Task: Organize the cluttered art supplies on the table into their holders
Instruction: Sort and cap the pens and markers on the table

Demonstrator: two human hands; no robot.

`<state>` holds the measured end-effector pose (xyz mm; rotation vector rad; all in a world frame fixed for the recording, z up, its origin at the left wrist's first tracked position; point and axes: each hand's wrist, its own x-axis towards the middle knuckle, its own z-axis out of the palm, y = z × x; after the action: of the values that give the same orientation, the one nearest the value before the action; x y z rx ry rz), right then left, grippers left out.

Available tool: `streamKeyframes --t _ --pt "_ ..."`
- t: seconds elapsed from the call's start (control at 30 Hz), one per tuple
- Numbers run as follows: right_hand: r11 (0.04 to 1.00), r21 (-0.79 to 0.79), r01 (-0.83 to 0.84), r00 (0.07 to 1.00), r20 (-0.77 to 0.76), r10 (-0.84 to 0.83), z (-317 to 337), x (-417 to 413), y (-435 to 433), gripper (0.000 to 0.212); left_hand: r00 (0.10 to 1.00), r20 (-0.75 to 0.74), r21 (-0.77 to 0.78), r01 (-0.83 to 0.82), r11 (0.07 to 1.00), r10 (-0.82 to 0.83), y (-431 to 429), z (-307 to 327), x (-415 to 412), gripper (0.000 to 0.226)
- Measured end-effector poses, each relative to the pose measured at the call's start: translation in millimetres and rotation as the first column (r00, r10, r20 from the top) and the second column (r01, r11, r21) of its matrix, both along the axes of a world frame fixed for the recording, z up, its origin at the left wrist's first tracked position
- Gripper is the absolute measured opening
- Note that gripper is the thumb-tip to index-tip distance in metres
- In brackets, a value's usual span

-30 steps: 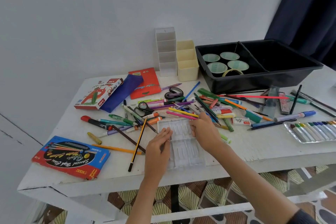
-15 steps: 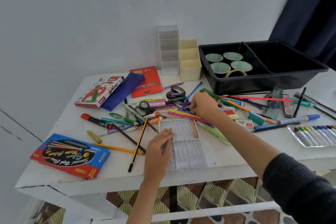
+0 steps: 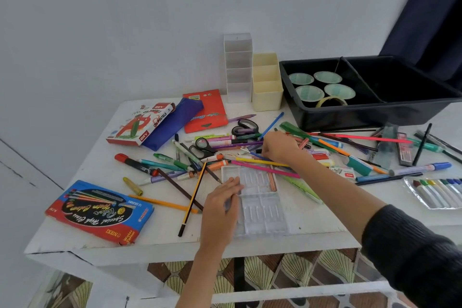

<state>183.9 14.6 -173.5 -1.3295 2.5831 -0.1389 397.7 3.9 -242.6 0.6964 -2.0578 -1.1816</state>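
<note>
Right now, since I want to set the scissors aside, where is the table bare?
Bare table lies at the left edge, between the oil pastels box and the water colour box; a smaller strip at the front, right of the clear tray. The middle is crowded: pens and pencils heaped around the right hand.

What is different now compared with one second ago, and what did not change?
The right hand left the clear tray and moved away from the person into the pile of pens; whether it grips one is unclear. An orange-pink stick now shows in the tray where that hand was. The left hand stays flat on the tray's left edge; the tray kept its place.
</note>
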Motion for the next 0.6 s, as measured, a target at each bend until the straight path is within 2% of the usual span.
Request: streamKeyframes --t 0.07,0.17,0.27,0.33,0.4,0.5,0.57,0.6 --pt "1.0 -0.011 -0.019 1.0 0.025 0.019 1 0 0 0.013 1.0 0.002 0.005 -0.002 1.0 0.002 0 1 0 0.031" --pt "0.998 -0.056 0.001 0.994 0.108 0.005 -4 -5 0 0.034 1.0 0.0 0.0 -0.004 1.0 0.004 0 2 0 0.031" --pt "0.965 -0.237 0.116 0.967 0.25 -0.054 -8 -8 5 0.036 1.0 -0.006 0.002 -0.003 1.0 0.003 1 1 1 0.03" --pt "0.896 -0.379 0.23 0.934 0.344 -0.094 -1 -7 10 0.034 1.0 -0.005 0.003 -0.005 1.0 0.005 1 2 0 0.03" --pt "0.81 -0.483 0.332 0.891 0.444 -0.1 11 -3 17 0.023 1.0 0.002 0.001 -0.004 1.0 0.004 1 2 0 0.029" --pt "0.715 -0.542 0.442 0.804 0.593 -0.047 31 10 27 0.012 1.0 0.009 -0.002 -0.006 1.0 0.006 0 1 1 0.028" --pt "0.712 -0.513 0.479 0.723 0.691 0.011 40 21 40 0.014 1.0 0.009 -0.001 -0.009 1.0 0.009 0 1 1 0.028" --pt "0.746 -0.478 0.464 0.684 0.729 0.042 43 27 48 0.012 1.0 0.006 0.004 -0.008 1.0 0.008 1 1 1 0.028"
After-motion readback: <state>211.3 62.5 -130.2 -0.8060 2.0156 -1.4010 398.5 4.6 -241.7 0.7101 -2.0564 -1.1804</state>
